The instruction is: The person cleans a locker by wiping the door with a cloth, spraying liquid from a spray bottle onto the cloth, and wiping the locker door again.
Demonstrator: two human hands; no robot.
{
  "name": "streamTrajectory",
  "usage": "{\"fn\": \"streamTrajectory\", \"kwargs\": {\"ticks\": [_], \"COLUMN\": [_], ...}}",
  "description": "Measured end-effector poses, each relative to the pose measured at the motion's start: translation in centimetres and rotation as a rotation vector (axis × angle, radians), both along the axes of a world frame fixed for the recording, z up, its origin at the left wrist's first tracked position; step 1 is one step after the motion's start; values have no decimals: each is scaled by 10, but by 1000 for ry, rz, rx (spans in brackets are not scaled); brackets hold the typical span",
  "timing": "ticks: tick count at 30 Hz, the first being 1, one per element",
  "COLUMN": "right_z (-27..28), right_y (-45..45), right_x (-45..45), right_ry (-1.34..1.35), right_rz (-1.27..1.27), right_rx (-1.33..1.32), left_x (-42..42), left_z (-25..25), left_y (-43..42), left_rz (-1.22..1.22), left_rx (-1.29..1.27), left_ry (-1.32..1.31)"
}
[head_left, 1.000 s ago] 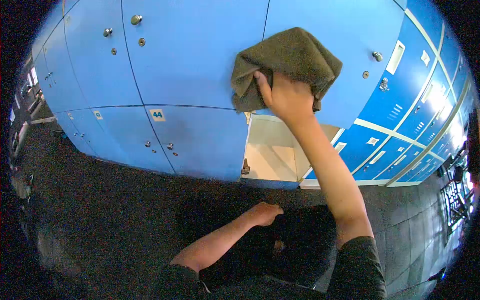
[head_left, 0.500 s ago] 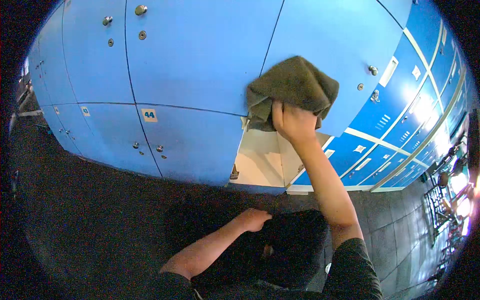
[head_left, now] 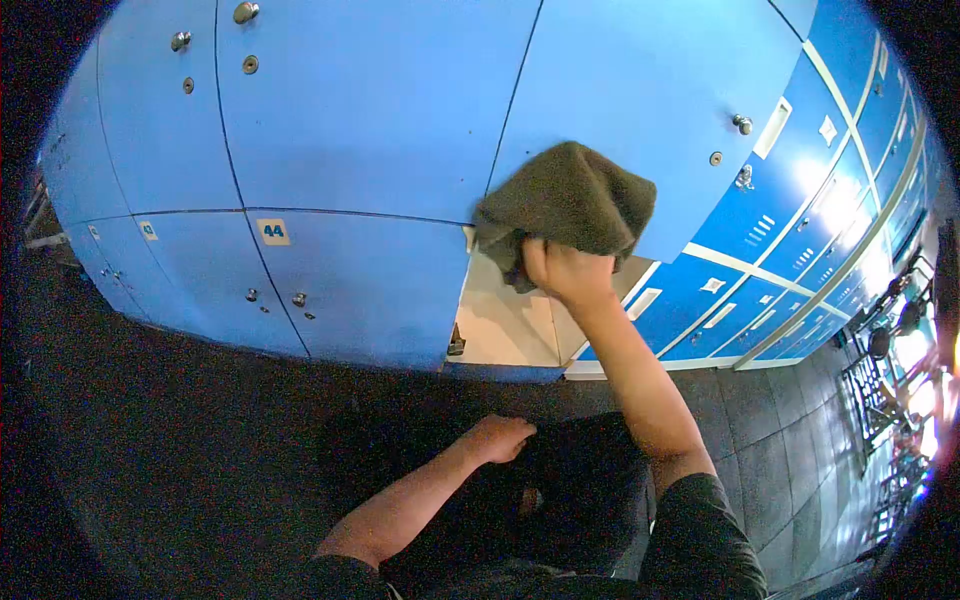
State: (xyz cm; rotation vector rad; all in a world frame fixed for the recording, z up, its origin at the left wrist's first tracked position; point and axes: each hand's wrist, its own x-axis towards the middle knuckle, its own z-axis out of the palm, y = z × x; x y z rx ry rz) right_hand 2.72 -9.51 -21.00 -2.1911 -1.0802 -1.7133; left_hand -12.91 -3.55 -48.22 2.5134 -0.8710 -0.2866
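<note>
A dark olive-brown cloth (head_left: 575,195) is bunched in my right hand (head_left: 570,268), fingers wrapped round its lower side. The cloth lies against the lower part of a light blue locker door (head_left: 640,90) and covers the top of an open compartment (head_left: 510,320) beneath it. That compartment has pale inner walls, and a small dark fitting (head_left: 457,342) shows at its left side. My left hand (head_left: 500,440) is curled closed over my dark-clothed legs, with nothing visible in it.
Closed light blue lockers with round knobs, one with a 44 label (head_left: 273,232), extend left. Darker blue lockers (head_left: 700,300) with white frames run off to the right. Below is a dark floor (head_left: 200,430); dark furniture (head_left: 870,400) stands far right.
My right hand and the cloth have moved down against the locker front, towards the open compartment. The view has shifted slightly right. My left hand stays over my legs.
</note>
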Motion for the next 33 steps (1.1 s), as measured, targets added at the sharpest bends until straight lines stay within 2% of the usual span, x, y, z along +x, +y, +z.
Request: {"fn": "streamTrajectory", "kwargs": {"ticks": [1, 2, 7, 9, 11, 14, 17, 19, 22, 23, 26, 29, 30, 33], "right_z": [8, 20, 43, 38, 28, 3, -5, 15, 63, 82, 96, 81, 74, 51], "right_y": [-2, -4, 7, 14, 16, 3, -13, -14, -2, 6, 27, 15, 6, -22], "right_x": [-6, -12, -5, -5, 3, 5, 14, 20, 10, 3, -1, 7, 3, 13], "right_ry": [21, -72, 75, -40, 14, 54, 4, -56, 51, 42, 235, 6, 73, -71], "right_rz": [-26, -83, -93, -135, -76, -23, -193, -245, -288, -238, -162, -9, 7, -69], "right_rx": [1, -10, -80, -130, -28, -32, -120, -99, -63, -17, 108, 101, 82, 73], "left_x": [1, 2, 7, 8, 9, 9, 9, 11, 9, 8, 6, 7, 7, 2], "left_z": [-4, -9, -20, -20, -20, -27, -46, -39, -24, -25, -23, -24, -25, -19], "left_y": [0, -1, -3, -5, -4, -4, -5, -8, -6, -6, -4, -4, -4, 1], "left_rz": [-1, -2, -3, 5, -6, -6, 4, -1, -12, -10, 7, 3, 0, 9], "left_rx": [-6, -12, -104, -92, -81, -128, -140, -125, -87, -81, -82, -90, -89, -136], "left_ry": [-9, -17, -38, -44, -56, -92, -92, -70, -41, -43, -34, -47, -55, -84]}}
